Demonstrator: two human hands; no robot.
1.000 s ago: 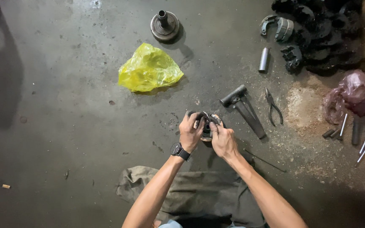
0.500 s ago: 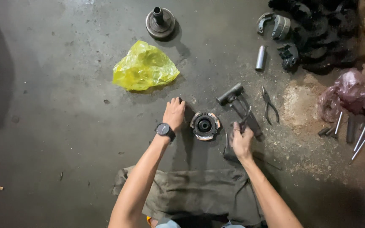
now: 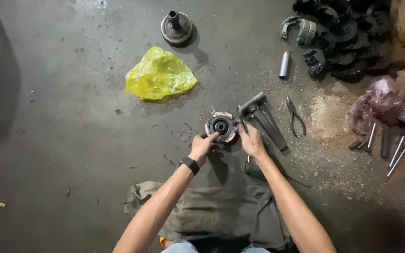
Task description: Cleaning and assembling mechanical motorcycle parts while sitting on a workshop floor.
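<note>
Head cam: our left fingers (image 3: 210, 137) pinched the near rim of the hub (image 3: 221, 125), right hand (image 3: 251, 141) curled loosely just beside its right edge, maybe touching, couldn't tell. Hub lay flat on the floor (image 3: 71, 117), bore up, straight ahead of both hands, left nearer. Puller (image 3: 263, 119) sat against its right side, crowding us there. Pliers (image 3: 295, 115) further right, yellow bag (image 3: 159, 75) well off up-left.

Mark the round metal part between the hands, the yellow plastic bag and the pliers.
round metal part (image 3: 221, 126), head view, on its dark centre hub.
yellow plastic bag (image 3: 159, 75), head view, on the middle of the crumpled plastic.
pliers (image 3: 295, 115), head view, near the pivot above the handles.
</note>
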